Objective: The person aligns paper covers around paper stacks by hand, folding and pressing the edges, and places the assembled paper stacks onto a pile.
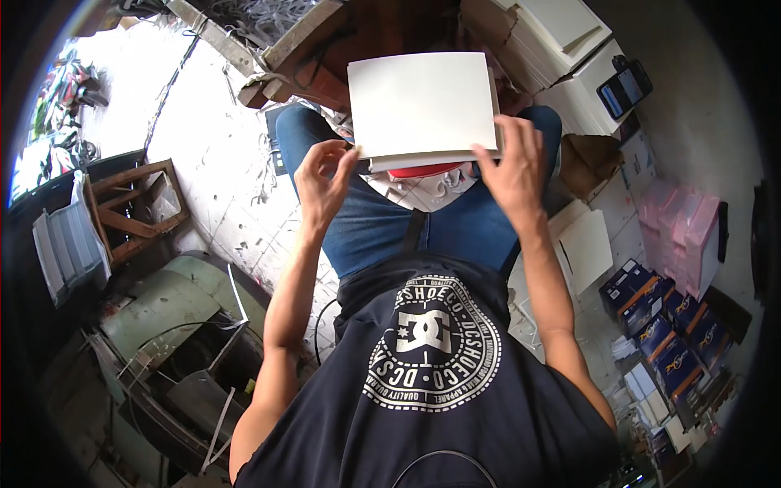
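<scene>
A stack of white paper sheets (423,104) lies in front of me between my knees, its near edge toward my body. At its near left corner is my left hand (325,175), thumb and fingertips close to the corner with a gap between them. My right hand (514,163) is at the near right corner, thumb at the near edge and fingers spread along the right side. Under the stack part of a red object (425,171) shows; most of it is hidden.
A phone (625,88) rests on white stacks at the upper right. Pink packs (682,232) and dark blue boxes (675,358) stand on the right. A wooden frame (138,207) and a green machine (171,305) are at left. Paper strips litter the floor.
</scene>
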`<state>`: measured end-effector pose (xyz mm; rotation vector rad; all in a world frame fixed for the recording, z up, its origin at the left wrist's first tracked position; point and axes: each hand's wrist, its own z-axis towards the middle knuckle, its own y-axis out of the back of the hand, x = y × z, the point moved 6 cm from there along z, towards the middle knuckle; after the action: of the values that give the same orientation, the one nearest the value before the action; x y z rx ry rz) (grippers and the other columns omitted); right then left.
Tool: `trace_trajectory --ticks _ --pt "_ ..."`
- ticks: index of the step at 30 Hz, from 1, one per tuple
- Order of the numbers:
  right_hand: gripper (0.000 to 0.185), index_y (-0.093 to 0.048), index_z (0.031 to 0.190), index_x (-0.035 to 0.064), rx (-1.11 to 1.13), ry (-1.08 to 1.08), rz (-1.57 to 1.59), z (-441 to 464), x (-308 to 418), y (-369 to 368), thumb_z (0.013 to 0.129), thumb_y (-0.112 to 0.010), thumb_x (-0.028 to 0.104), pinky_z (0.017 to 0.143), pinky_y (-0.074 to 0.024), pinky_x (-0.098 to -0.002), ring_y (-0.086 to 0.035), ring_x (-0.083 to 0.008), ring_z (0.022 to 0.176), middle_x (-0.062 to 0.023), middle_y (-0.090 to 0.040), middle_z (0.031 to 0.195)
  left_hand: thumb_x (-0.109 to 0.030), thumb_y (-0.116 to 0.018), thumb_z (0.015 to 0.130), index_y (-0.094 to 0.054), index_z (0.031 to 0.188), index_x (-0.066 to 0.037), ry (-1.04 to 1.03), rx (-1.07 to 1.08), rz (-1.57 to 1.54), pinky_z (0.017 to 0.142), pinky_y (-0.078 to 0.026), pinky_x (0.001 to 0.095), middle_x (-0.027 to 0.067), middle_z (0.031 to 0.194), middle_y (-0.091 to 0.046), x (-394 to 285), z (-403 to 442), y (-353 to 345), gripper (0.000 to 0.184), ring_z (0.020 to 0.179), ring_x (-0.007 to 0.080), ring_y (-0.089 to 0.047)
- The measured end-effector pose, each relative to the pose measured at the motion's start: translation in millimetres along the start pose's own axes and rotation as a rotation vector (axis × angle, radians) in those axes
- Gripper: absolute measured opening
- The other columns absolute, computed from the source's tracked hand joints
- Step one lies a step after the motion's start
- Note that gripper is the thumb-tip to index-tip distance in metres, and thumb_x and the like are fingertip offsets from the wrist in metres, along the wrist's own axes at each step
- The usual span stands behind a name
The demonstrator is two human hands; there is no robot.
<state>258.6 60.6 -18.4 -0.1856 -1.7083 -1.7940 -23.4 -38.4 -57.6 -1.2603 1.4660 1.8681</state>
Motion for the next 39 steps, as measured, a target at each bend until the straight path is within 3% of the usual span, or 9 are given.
trace_trajectory --ticks 3,8,16,19,22,26,29,32,39 --pt "0.06 -0.055 0.132 0.0047 0.111 0.128 -0.097 -14 71 -31 0.079 -0.073 0.025 0.103 -0.0353 -0.0497 -0.047 -0.0303 0.127 -0.0137 -0.052 0.136 -0.033 -0.058 0.1 -0.065 0.087 0.001 0.49 0.092 -0.252 0.059 -0.046 0.0234 0.005 0.076 -0.064 23 -13 -24 0.037 0.064 0.0096 -0.058" --pt "0.075 -0.042 0.144 0.001 0.238 0.33 -0.274 -44 115 -106 0.083 -0.066 0.036 0.114 -0.0159 -0.0609 -0.028 -0.021 0.145 -0.0111 -0.036 0.154 -0.035 -0.063 0.097 -0.064 0.083 -0.002 0.378 0.161 -0.29 0.05 -0.035 0.0191 -0.0014 0.063 -0.057 38 -13 -37 0.036 0.055 0.0038 -0.048" --pt "0.087 -0.039 0.148 0.0085 0.176 0.068 -0.276 -56 -17 -15 0.079 -0.072 0.049 0.109 -0.0078 -0.0686 -0.034 -0.0256 0.142 -0.0133 -0.04 0.151 -0.033 -0.066 0.095 -0.062 0.076 -0.005 0.508 0.195 -0.365 0.047 -0.028 0.0199 -0.0047 0.06 -0.05 35 -13 -31 0.034 0.052 0.0021 -0.04" --pt "0.087 -0.04 0.148 0.0104 0.01 0.105 -0.087 -32 22 13 0.077 -0.074 0.047 0.106 -0.0133 -0.0687 -0.033 -0.0254 0.143 -0.0186 -0.041 0.15 -0.026 -0.068 0.094 -0.058 0.066 -0.008 0.5 0.099 -0.489 0.045 -0.024 0.0199 -0.0061 0.058 -0.046 -4 -19 -20 0.035 0.05 0.0015 -0.036" --pt "0.061 -0.05 0.14 0.0127 -0.07 0.249 0.022 -8 65 -5 0.084 -0.068 0.029 0.104 -0.027 -0.0616 -0.047 -0.0283 0.133 -0.0216 -0.054 0.136 -0.023 -0.069 0.094 -0.053 0.064 -0.008 0.39 0.037 -0.434 0.043 -0.028 0.0187 -0.0038 0.058 -0.049 -66 -29 -9 0.037 0.049 0.0021 -0.038" --pt "0.036 -0.069 0.115 0.011 -0.163 0.313 0.23 -1 60 20 0.079 -0.062 0.007 0.091 -0.053 -0.0424 -0.069 -0.0284 0.103 -0.0114 -0.07 0.113 -0.023 -0.053 0.101 -0.064 0.098 0.003 0.117 0.08 -0.551 0.059 -0.041 0.0219 0.0034 0.075 -0.057 -112 -35 5 0.028 0.064 0.0082 -0.051" --pt "0.03 -0.068 0.111 0.0026 -0.196 0.097 0.552 -32 10 103 0.081 -0.069 0.004 0.082 -0.057 -0.0335 -0.07 -0.0279 0.098 -0.0164 -0.071 0.107 -0.021 -0.052 0.101 -0.063 0.111 0.003 0.039 0.125 -0.427 0.066 -0.041 0.0228 0.0038 0.079 -0.059 -102 -31 22 0.028 0.07 0.009 -0.053" --pt "0.03 -0.064 0.115 -0.0024 -0.348 -0.589 1.033 -108 -81 155 0.088 -0.071 0.01 0.09 -0.0505 -0.0319 -0.065 -0.0178 0.099 -0.0116 -0.068 0.113 -0.024 -0.058 0.099 -0.065 0.108 0.002 0.16 0.125 -0.308 0.067 -0.039 0.0224 0.0021 0.079 -0.059 -73 -20 22 0.028 0.071 0.0082 -0.051" --pt "0.037 -0.06 0.119 -0.004 -0.643 -1.042 0.787 -259 -227 203 0.089 -0.071 0.014 0.088 -0.0502 -0.0319 -0.063 -0.018 0.105 -0.0117 -0.065 0.118 -0.026 -0.065 0.096 -0.067 0.109 -0.001 0.093 0.233 -0.232 0.069 -0.04 0.0221 0.0011 0.082 -0.064 -58 10 4 0.029 0.076 0.007 -0.055"
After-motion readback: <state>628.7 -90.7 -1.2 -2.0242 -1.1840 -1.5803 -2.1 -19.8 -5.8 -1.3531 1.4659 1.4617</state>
